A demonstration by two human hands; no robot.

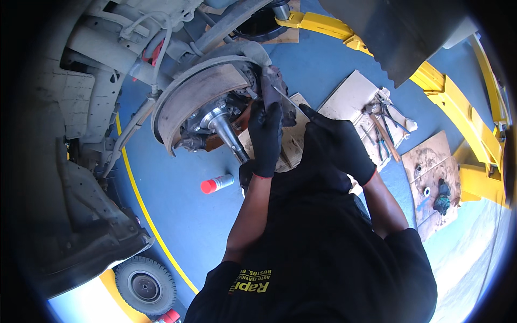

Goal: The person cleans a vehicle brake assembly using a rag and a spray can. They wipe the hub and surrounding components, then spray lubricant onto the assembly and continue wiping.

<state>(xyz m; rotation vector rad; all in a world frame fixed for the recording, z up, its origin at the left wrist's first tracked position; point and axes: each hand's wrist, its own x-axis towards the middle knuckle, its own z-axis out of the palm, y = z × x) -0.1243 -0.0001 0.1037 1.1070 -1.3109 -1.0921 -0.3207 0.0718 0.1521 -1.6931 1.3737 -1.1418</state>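
A drum brake assembly point(207, 99) with its drum off sits under the raised vehicle, the spindle point(226, 132) pointing towards me. One curved brake shoe point(202, 91) lines its upper left. At the right side, my black-gloved left hand point(265, 137) is closed against a dark, worn brake shoe point(271, 89), partly covering it. My right hand point(336, 142), also gloved, grips a tool with a thin metal shaft point(289, 99). The shaft's tip reaches the dark shoe; the handle is hidden in my fist.
A red-capped spray can point(216, 184) lies on the blue floor. Pliers and a hammer point(385, 129) rest on cardboard at right; another cardboard sheet point(431, 167) holds a dark rag. Yellow lift arms point(458, 102) curve along the right. A wheel point(145, 285) lies lower left.
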